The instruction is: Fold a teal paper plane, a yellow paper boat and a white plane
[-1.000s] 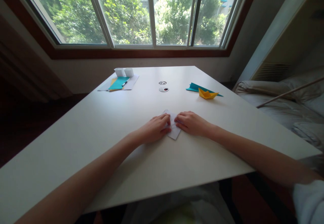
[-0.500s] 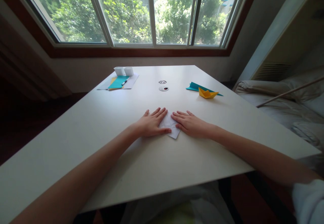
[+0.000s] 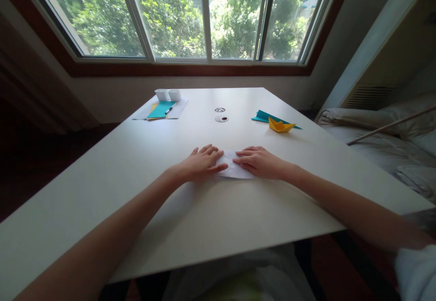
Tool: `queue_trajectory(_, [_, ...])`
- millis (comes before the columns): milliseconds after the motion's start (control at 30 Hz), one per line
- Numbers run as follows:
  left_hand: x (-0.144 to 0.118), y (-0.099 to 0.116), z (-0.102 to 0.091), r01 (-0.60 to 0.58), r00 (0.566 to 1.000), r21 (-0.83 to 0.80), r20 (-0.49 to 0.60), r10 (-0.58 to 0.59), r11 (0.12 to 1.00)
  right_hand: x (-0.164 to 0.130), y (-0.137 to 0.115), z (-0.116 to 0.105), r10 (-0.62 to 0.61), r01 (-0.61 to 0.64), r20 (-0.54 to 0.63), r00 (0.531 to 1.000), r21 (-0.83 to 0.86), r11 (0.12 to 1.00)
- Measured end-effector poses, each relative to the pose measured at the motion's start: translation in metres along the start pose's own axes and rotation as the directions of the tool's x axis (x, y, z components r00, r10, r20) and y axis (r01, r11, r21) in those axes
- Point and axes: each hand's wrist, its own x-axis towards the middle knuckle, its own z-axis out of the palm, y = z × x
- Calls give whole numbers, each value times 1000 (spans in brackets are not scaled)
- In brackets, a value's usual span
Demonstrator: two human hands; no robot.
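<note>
A folded piece of white paper [image 3: 234, 170] lies on the table between my two hands, its lower edge now nearly straight. My left hand [image 3: 203, 162] rests on the left end of the paper, palm down, with the fingers stretched out and the thumb apart. On the right end lies my right hand [image 3: 260, 161], its fingers extended flat over the sheet and pointing left. Both hands cover the outer parts of the paper, so its ends are partly hidden.
On the white table [image 3: 200, 228], a yellow paper boat [image 3: 280, 125] stands before a teal paper plane [image 3: 261, 115]. At the back left are teal paper [image 3: 161, 109], a pen [image 3: 170, 108] and small white boxes [image 3: 168, 95]. Round inserts [image 3: 221, 119] sit mid-table.
The paper's visible outline has changed from a diamond with a corner toward me to a wider shape with a straight near edge. My hands have shifted slightly apart.
</note>
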Motion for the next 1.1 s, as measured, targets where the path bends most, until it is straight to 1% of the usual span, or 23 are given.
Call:
queue_trajectory(100, [-5,-2,-2,-71,992,9,-108,72,997,-2,7,-4,42,-43,-31,999,-41,998])
queue_trajectory(200, [-6,3,0,-156,964,22,-216,157,988,-1,8,-3,80,-84,-66,995,-50,995])
queue_trajectory(267, [-5,9,2,-184,945,36,-270,187,982,1,6,-1,81,-84,-83,993,-37,996])
queue_trajectory(367, [-1,15,2,-206,931,31,-301,205,978,5,3,4,53,-52,-84,995,15,999])
queue_trajectory(433, [0,17,2,-228,932,8,-287,221,974,7,3,6,27,-24,-43,999,68,997])
queue_trajectory(533, [-3,17,1,-266,942,-22,-218,255,964,7,5,6,17,-25,61,998,142,990])
queue_trajectory(667, [-10,18,0,-311,949,-24,-59,309,950,4,11,4,25,-57,176,984,176,983])
queue_trajectory(767, [-14,20,-2,-264,958,-45,103,268,963,1,17,1,14,-62,241,970,193,979])
queue_trajectory(867, [-18,22,-8,-206,947,-77,235,219,975,-2,22,-2,19,-85,295,955,213,973])
queue_trajectory(967, [-20,24,-14,-155,935,-84,308,174,984,-4,25,-4,32,-111,332,943,221,969])
queue_trajectory(1100, [-22,28,-18,-101,931,-71,346,120,992,-4,28,-6,23,-116,371,928,230,966])
